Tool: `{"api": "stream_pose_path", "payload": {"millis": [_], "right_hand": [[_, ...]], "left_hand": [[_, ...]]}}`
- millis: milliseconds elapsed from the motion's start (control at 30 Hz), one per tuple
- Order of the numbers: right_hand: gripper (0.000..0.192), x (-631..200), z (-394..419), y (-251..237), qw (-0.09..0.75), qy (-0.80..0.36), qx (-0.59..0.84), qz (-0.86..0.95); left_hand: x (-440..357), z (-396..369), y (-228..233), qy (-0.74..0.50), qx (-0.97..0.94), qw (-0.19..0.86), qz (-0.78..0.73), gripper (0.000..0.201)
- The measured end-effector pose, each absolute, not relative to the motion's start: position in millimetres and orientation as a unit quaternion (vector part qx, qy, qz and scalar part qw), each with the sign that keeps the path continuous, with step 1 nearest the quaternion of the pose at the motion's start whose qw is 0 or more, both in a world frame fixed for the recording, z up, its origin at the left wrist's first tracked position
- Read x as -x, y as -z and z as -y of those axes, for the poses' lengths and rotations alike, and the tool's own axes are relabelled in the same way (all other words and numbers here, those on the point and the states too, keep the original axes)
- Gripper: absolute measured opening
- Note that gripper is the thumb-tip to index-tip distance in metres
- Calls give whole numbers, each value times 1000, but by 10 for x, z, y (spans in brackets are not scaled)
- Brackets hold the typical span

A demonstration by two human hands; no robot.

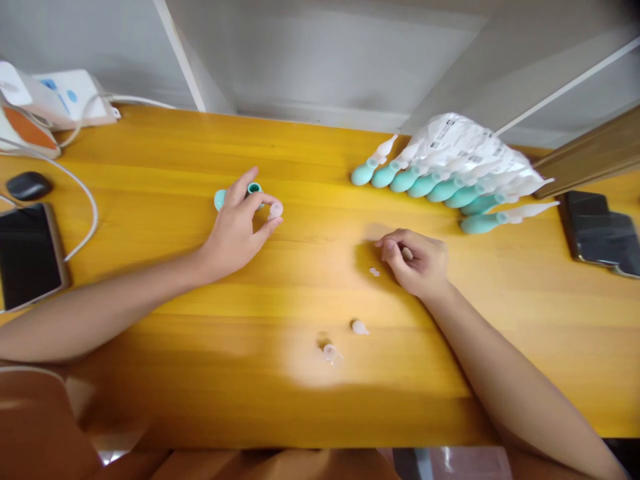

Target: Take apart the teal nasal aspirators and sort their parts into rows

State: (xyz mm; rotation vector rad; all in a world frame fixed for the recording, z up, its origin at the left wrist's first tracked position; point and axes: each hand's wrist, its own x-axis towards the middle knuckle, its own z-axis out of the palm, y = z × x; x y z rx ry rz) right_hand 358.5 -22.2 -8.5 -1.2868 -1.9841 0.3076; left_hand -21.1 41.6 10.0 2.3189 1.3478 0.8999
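My left hand [235, 230] pinches a small translucent plastic piece [275, 210] between thumb and forefinger. Partly covered by that hand, a teal squeeze bulb [219, 199] lies on the table, and its dark round opening [254, 189] shows between the fingers. My right hand [413, 260] rests on the wood with its fingers curled closed; whatever they hold, if anything, I cannot make out. Beside it lies a tiny pale double-disc piece [375, 272]. Closer to me are a translucent nozzle-like piece [359, 327] and a translucent cup-shaped piece [329, 353].
Several teal bulbs with translucent pointed tips [443, 189] form a slanting row at the back right, before a clear plastic bag [465, 137]. Dark phones [590, 227] lie far right. On the left are a tablet-like device [31, 257], a mouse [29, 186] and white cables [90, 200].
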Motion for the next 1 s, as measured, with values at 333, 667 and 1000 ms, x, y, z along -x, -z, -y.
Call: {"api": "stream_pose_path", "payload": {"millis": [333,667,1000], "right_hand": [[28,-3559,231,56,372,-117,486,782],[17,-3318,392,-38,444,-242,466,726],[42,-2546,839,-211,370,-693,344,515]], "left_hand": [[166,-414,-155,-399,-768,254,-431,10],[-6,-98,-279,-418,-637,566,-315,21],[-88,200,-343,-358,-636,667,-150,21]]}}
